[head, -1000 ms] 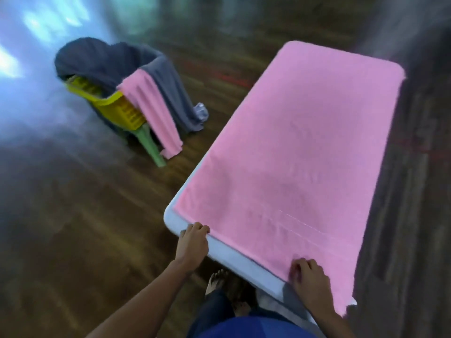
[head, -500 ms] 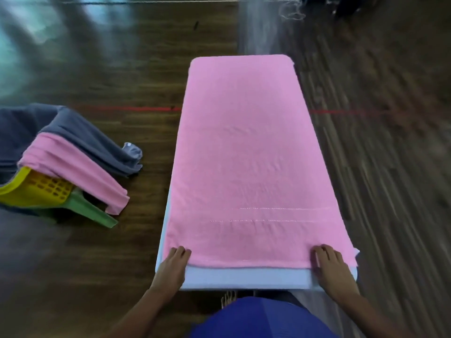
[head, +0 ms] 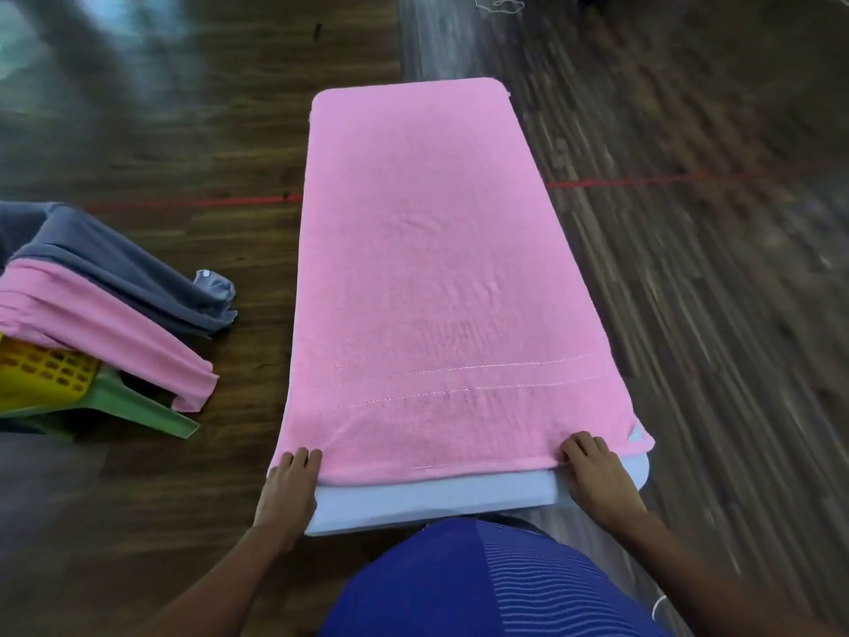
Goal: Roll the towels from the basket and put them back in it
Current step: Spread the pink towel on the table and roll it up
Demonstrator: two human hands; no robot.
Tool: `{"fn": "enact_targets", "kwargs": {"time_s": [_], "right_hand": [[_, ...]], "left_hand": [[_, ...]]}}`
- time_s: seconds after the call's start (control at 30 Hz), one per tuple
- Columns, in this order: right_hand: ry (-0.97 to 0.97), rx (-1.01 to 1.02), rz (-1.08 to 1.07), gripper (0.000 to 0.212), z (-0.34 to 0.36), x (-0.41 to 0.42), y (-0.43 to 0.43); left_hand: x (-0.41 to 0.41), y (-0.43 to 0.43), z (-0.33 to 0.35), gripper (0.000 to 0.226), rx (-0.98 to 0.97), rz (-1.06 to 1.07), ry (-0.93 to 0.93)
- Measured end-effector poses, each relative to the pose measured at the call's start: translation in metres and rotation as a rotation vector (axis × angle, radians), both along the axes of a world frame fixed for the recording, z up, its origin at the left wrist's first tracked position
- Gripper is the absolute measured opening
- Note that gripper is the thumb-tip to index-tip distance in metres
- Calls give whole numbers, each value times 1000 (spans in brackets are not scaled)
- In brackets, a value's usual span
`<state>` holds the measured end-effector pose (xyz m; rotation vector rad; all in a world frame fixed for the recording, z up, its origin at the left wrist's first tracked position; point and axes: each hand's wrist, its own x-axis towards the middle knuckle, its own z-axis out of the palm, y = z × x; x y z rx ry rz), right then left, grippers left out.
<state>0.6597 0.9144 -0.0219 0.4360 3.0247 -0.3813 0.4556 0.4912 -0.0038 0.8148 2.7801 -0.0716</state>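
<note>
A large pink towel (head: 427, 278) lies spread flat along a narrow white table (head: 436, 496). My left hand (head: 288, 489) pinches the towel's near left corner at the table edge. My right hand (head: 597, 480) pinches the near right part of the same hem, fingers curled over the edge. At the left a yellow basket (head: 43, 374) sits on a green stool (head: 138, 409), with a second pink towel (head: 101, 328) and a grey towel (head: 119, 264) draped over its side.
Dark wooden floor surrounds the table on all sides. A red line (head: 643, 180) crosses the floor behind the table. A white cord (head: 498, 3) lies on the floor at the far end. My blue-clad body (head: 482, 586) stands at the table's near end.
My view has swung from the table's left corner to face it squarely. Both hands have stayed on the towel's near hem, which now lies slightly further from the table's near edge.
</note>
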Motion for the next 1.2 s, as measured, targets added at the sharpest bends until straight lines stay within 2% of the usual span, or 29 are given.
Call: {"fn": "enact_targets", "kwargs": {"time_s": [0.23,0.37,0.47,0.57,0.73,0.8,0.93,1.1,1.2], "right_hand": [[-21,33,-99,44,0,10,20],[-7,32,-109,29,6,5,25],[33,28,-121,4,10,3,24],[3,23,-64,23,7,7,22],[-81,24,-50,36,-1,14,25],[-98,0,-41,42,1,13,25],[-92,-49,-78,36,6,16,34],[-88,19,-182,34,13,33,43],[-84,20,-211,26,13,36,46]], "left_hand": [[11,5,10,51,-15,-66,50],[6,3,9,52,17,-55,94],[7,-2,6,51,44,-13,89],[11,-4,3,54,56,40,81],[15,3,11,60,124,65,110],[18,3,12,53,131,55,137],[23,-2,8,34,139,23,142],[25,-19,4,48,212,56,16],[30,-30,2,45,245,94,-50]]}}
